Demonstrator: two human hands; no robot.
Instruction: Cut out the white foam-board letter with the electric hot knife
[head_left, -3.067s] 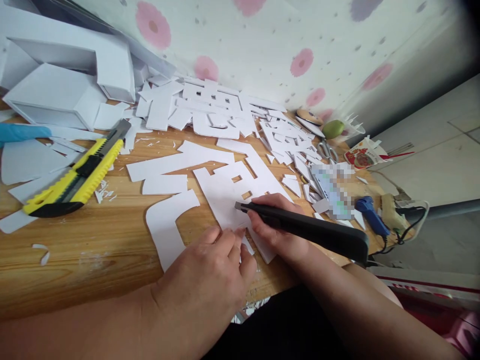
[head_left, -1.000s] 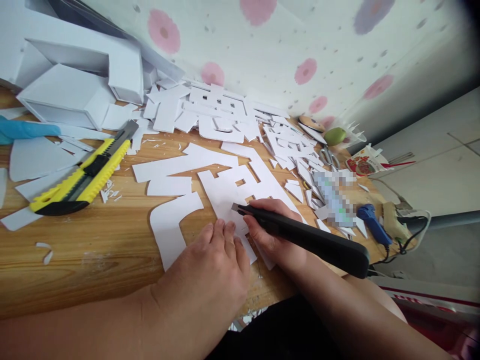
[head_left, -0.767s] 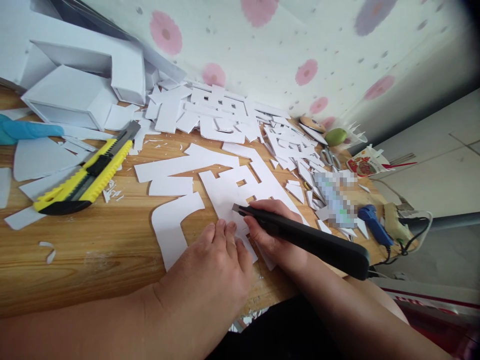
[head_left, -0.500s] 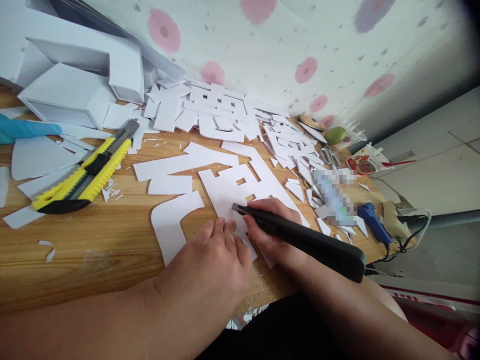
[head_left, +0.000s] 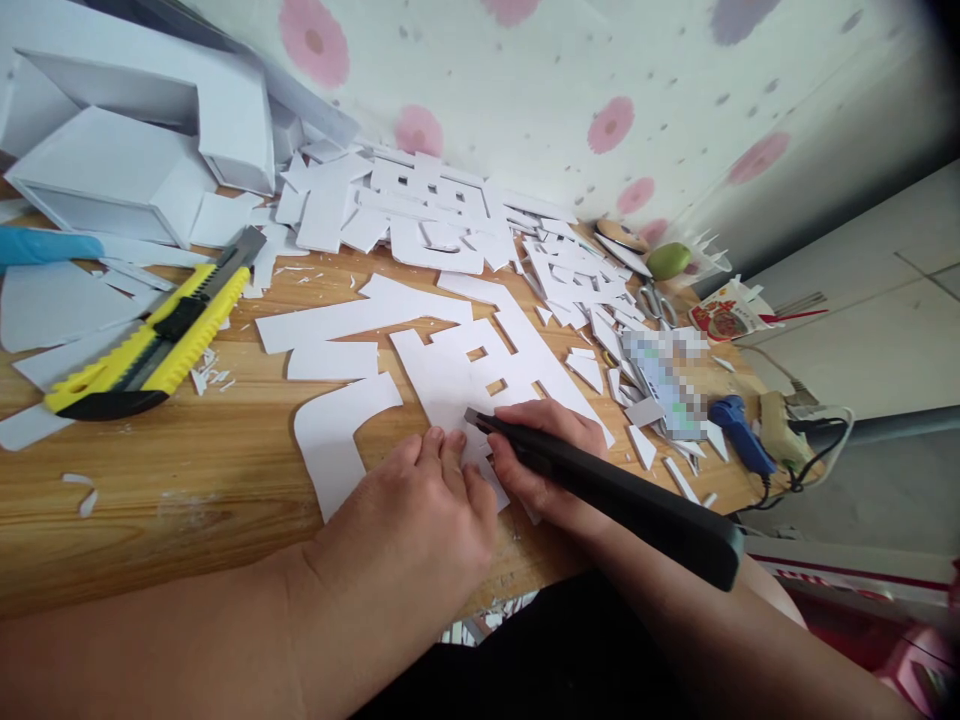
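Note:
My right hand (head_left: pixel 551 455) is closed around a black utility knife (head_left: pixel 622 495). Its short blade tip meets a white foam board piece (head_left: pixel 439 370) with rectangular cutouts. Close by on the left, my left hand (head_left: pixel 431 500) presses the same piece against the table, fingers bent and held together. They cover its lower part. A curved white board piece (head_left: pixel 330 440) lies left of that hand. Beyond it rest a small rectangular piece (head_left: pixel 334 361) and a long strip with a curved edge (head_left: pixel 367 312).
A yellow box cutter (head_left: pixel 157 335) lies on scraps at left, before white box-like forms (head_left: pixel 112 170). Cut board pieces (head_left: pixel 431 205) pile along the wall. At right are scissors (head_left: pixel 658 303), a blue glue gun (head_left: pixel 742 435), a cord and a food carton (head_left: pixel 731 310) on the wooden table (head_left: pixel 187 540).
The view has shifted slightly, so the table items appear a little further left and up. The knife's rear end appears lower; its tip stays on the board, and both hands keep their hold.

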